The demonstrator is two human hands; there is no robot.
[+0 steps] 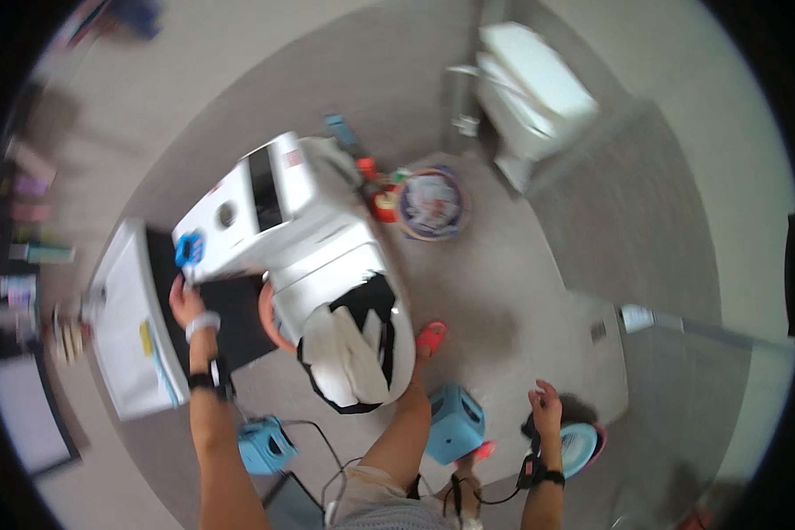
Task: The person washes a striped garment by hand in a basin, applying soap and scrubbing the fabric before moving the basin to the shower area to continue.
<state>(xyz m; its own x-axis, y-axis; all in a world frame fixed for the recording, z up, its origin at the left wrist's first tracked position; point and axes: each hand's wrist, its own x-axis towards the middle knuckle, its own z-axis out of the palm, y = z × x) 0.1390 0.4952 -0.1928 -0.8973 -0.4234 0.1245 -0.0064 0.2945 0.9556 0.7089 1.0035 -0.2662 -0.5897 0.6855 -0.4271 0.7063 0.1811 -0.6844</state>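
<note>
My left hand (186,306) stretches out beside a white appliance (296,190) with a dark panel and a round dial. Its blurred fingers look extended, just below a small blue object (188,250) at the appliance's corner; contact cannot be made out. In front of me, a white tub-shaped part (401,349) holds bundled white cloth (344,353) and black cloth (375,296). Held out to the right is my right hand (546,406), its fingers loosely apart and nothing visible in them. Near it sit a pale blue basin (578,449) and a dark shape.
A blue stool (456,424) stands by my legs, with another blue stool (266,445) and cables to its left. A white sink (119,327) is at left. Farther off are a filled round basket (432,205), a toilet (539,93) and a glass partition (707,329).
</note>
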